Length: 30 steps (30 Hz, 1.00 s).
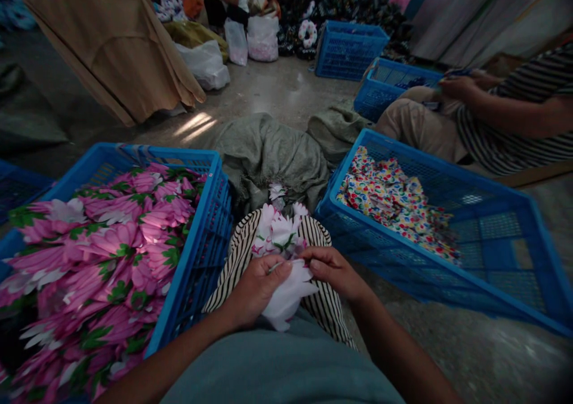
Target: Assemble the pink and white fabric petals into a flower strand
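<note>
A white fabric flower piece (pixel 290 293) hangs over my lap, its top edge pinched in my left hand (pixel 257 287). My right hand (pixel 333 271) is closed at the same piece's upper right edge, thumb and forefinger together, close to my left fingertips. Just beyond the hands, white and pink petal pieces (pixel 283 230) with a little green rest on my striped lap. To the left, a blue crate (pixel 215 164) holds a heap of pink and white petal pieces with green leaves (pixel 120 237).
On the right, a blue crate (pixel 447 273) contains colourful printed fabric pieces (pixel 394 198). A grey-green sack (pixel 273 150) lies ahead of my knees. A person in a striped top (pixel 532 105) sits at right. Further off are blue crates (pixel 351 49), white bags (pixel 263 37) and a brown-covered object (pixel 107 46).
</note>
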Tool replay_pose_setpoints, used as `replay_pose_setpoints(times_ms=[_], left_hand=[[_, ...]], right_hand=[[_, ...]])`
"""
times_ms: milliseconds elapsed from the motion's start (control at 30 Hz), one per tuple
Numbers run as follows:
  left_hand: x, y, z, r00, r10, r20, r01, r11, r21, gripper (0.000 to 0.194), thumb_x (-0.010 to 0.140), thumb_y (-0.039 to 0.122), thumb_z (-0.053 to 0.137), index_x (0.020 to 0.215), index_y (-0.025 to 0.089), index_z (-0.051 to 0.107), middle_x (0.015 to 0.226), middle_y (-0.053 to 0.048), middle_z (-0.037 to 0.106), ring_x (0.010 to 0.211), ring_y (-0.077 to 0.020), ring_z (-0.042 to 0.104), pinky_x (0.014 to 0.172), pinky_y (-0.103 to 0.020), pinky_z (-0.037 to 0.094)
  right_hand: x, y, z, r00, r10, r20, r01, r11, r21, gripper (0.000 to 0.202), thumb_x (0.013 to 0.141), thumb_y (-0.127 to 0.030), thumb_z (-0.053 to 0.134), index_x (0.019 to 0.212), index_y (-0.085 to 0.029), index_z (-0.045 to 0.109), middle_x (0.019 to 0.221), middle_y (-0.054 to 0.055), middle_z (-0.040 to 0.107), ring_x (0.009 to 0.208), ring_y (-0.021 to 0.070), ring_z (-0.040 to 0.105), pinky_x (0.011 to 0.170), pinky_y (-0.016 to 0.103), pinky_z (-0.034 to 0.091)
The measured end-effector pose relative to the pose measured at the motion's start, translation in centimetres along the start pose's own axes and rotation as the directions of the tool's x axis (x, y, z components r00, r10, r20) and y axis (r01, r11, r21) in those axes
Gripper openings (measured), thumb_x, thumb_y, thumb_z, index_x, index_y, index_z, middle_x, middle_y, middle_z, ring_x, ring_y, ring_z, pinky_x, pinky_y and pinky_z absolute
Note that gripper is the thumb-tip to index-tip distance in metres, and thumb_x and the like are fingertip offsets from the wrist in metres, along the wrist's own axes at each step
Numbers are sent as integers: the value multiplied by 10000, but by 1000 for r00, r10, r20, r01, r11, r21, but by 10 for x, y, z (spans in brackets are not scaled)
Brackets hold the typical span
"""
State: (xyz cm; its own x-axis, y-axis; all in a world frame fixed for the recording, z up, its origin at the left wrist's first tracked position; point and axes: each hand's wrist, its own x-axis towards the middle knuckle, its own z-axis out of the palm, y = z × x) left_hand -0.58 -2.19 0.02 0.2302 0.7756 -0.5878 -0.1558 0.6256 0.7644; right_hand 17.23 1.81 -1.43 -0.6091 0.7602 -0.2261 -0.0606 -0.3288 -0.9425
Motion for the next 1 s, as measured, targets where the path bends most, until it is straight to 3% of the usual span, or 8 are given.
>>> replay_pose_setpoints(times_ms=[267, 500, 667, 767, 867, 933, 1000], left_hand=[[2, -1, 2, 1000, 14, 3, -14, 1000, 23, 332, 699, 471, 589, 747, 143, 592, 579, -2, 593, 484, -112, 513, 456, -208, 321], [1, -2, 3, 1000, 12, 9, -12, 1000, 22, 336, 698, 473, 588, 746, 141, 579, 575, -1, 578, 481, -111, 504, 453, -206, 314], [0, -1, 2, 999, 32, -1, -32, 996, 84, 321, 716, 473, 565, 730, 152, 557, 577, 8, 564, 487, -106, 492, 451, -202, 315], [0, 1, 0, 998, 63, 2, -63, 979, 194, 301, 720, 459, 565, 711, 160, 531, 549, 29, 525, 471, -96, 467, 441, -197, 310], [1, 2, -4, 990, 128, 51, -137, 953, 269, 283, 690, 423, 612, 738, 154, 538, 594, 32, 522, 515, -97, 474, 469, -198, 338], [2, 3, -6, 980, 175, 92, -195, 936, 294, 288, 672, 388, 640, 791, 138, 562, 674, 15, 556, 586, -108, 499, 516, -204, 366], [3, 2, -9, 980, 180, 89, -198, 942, 272, 305, 677, 368, 638, 845, 123, 573, 726, -4, 586, 632, -123, 520, 551, -215, 387]], right_hand=[[0, 8, 1, 999, 17, -48, -13, 996, 86, 311, 717, -449, 605, 764, -147, 662, 542, -24, 463, 473, 84, 361, 442, 197, 262], [0, 10, 1, 999, -13, -50, 14, 1000, 12, 348, 771, -438, 549, 596, -138, 568, 494, -39, 377, 451, 72, 312, 420, 196, 207], [1, 13, 1, 976, -76, -205, 97, 991, 96, 371, 753, -509, 508, 825, -156, 594, 571, -36, 385, 431, 67, 251, 381, 193, 145], [1, 14, 4, 953, -133, -272, 143, 989, 19, 365, 686, -424, 610, 966, -192, 577, 653, -23, 438, 497, 89, 337, 415, 194, 237], [1, 16, 8, 963, -153, -223, 135, 986, -95, 146, 686, -299, 643, 754, -173, 612, 648, -11, 484, 587, 113, 418, 520, 224, 332], [1, 19, 8, 949, -119, -293, 118, 993, -21, 183, 714, -317, 624, 631, -165, 565, 580, -26, 463, 516, 90, 384, 472, 206, 307], [1, 25, 7, 911, -36, -411, 90, 989, 114, 220, 712, -358, 627, 640, -171, 535, 516, -56, 419, 421, 60, 297, 387, 181, 222]])
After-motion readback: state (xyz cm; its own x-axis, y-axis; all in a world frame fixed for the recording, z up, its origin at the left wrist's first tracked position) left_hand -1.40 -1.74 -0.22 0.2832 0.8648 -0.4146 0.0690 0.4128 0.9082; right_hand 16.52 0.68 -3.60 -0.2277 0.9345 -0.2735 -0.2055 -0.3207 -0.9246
